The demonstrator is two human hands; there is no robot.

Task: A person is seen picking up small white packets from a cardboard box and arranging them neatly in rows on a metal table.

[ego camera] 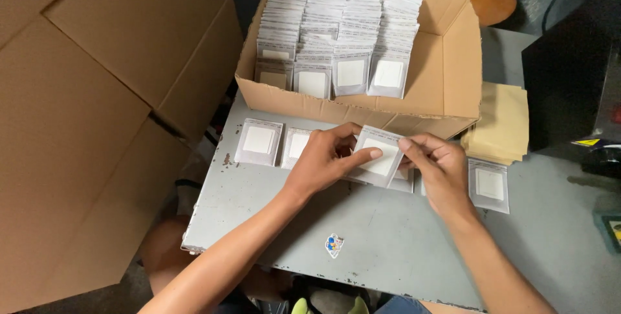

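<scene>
1. Held between both hands: a small grey packet (pixel 381 157) with a white square window, tilted up off the counter (pixel 388 236), probably so that its face can be looked over.
2. Left hand (pixel 326 159) closed on the packet's left edge, thumb stretched across the front, fingers curled behind.
3. Right hand (pixel 440 168) pinching the packet's upper right corner between thumb and fingertips, the rest of the hand over further packets lying flat beneath.
4. Laid out in a row along the counter's far edge: one flat packet (pixel 259 141) at far left, another (pixel 296 146) just beside it, one more (pixel 490 184) to the right of the right hand (spaced singly, seemingly to keep each one apart and easy to pick up).
5. Right behind the row: an open cardboard box (pixel 446 68), packed with upright rows of the same packets, near enough to reach.
6. Beside the box at right: a stack of tan sheets (pixel 501 123).
7. Stuck to the counter near the front edge: a small coloured sticker (pixel 334 245).
</scene>
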